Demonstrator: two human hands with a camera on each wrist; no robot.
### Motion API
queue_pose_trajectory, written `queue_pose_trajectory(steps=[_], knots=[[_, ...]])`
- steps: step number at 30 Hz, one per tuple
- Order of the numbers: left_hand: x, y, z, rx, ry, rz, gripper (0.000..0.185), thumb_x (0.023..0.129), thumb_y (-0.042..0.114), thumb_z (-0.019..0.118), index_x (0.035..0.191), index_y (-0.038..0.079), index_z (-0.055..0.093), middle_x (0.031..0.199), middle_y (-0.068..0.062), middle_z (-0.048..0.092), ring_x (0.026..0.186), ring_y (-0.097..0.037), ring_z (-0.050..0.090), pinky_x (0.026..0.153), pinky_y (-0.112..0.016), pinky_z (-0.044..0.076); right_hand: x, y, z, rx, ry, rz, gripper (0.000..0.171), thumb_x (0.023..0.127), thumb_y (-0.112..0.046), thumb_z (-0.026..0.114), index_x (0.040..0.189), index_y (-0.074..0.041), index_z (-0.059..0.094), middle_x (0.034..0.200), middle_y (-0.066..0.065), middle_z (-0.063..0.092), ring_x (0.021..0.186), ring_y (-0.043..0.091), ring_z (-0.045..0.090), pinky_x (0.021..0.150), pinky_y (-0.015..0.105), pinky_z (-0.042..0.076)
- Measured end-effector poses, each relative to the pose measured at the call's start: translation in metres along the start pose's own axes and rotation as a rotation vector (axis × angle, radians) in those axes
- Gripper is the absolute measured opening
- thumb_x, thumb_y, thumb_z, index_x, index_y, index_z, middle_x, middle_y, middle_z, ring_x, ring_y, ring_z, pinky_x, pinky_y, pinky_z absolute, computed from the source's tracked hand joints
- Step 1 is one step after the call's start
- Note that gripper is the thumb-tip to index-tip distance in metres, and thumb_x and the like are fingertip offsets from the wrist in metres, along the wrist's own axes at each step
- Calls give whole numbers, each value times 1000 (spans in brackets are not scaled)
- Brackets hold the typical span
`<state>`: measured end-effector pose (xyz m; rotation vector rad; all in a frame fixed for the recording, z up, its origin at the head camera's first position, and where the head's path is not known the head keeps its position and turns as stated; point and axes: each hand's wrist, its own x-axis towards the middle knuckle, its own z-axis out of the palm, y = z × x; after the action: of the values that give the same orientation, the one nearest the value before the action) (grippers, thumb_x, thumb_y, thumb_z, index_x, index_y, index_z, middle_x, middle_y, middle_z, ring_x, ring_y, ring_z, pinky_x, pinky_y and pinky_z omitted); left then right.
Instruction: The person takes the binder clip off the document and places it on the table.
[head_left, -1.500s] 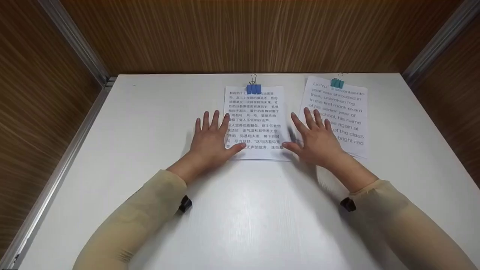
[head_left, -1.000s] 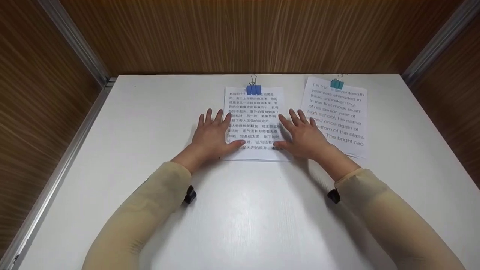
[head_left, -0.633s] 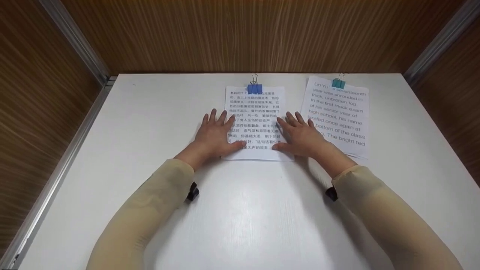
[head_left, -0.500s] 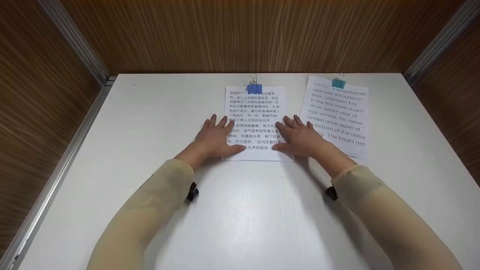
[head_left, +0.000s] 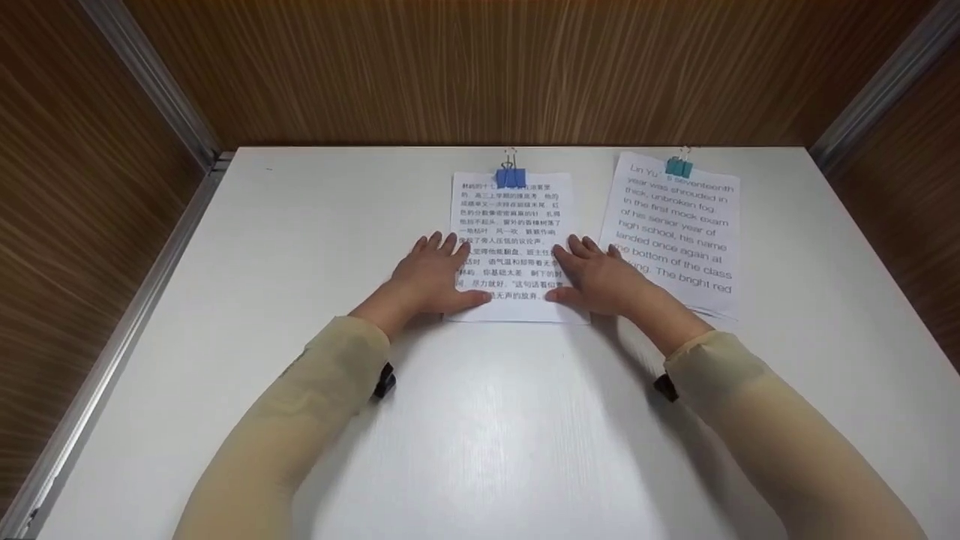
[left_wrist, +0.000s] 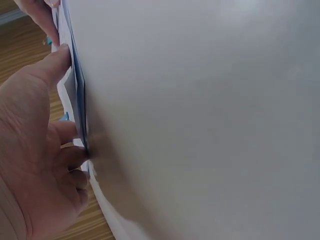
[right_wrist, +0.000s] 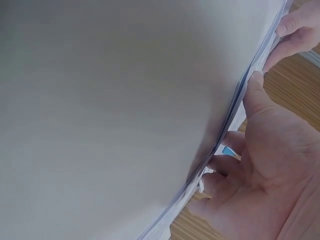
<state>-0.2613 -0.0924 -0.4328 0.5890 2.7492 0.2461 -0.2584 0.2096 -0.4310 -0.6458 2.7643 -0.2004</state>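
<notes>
White paper stack (head_left: 517,217) lies between left hand (head_left: 429,277) and right hand (head_left: 602,279), relaxed fingers merely touching its edges. Only wrist views show sheets gaping.

Seeing 1 white tabletop (head_left: 480,450), 1 wood-grain back panel (head_left: 480,67) behind it, 2 side panels (head_left: 60,187) left and right, 2 metal corner strips (head_left: 146,82), plus 1 English-text stack (head_left: 675,232) askew at right, teal binder clip (head_left: 679,167) on top edge.

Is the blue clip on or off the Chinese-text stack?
On: in the head view, the blue clip sits across the top edge of the Chinese-text stack, its body hiding some of the print there.
</notes>
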Motion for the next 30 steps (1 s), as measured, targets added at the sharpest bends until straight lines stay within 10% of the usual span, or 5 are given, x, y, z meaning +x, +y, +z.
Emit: queue_pose_trajectory(steps=[30], knots=[[-51,26,16,107,24,114,108,94,75,57,162,-5,35,166,-31,33,158,-43,25,132,-48,10,-61,-24,21,21,65,-60,89,101,-54,68,164,0,35,167,32,26,156,50,23,126,63,21]])
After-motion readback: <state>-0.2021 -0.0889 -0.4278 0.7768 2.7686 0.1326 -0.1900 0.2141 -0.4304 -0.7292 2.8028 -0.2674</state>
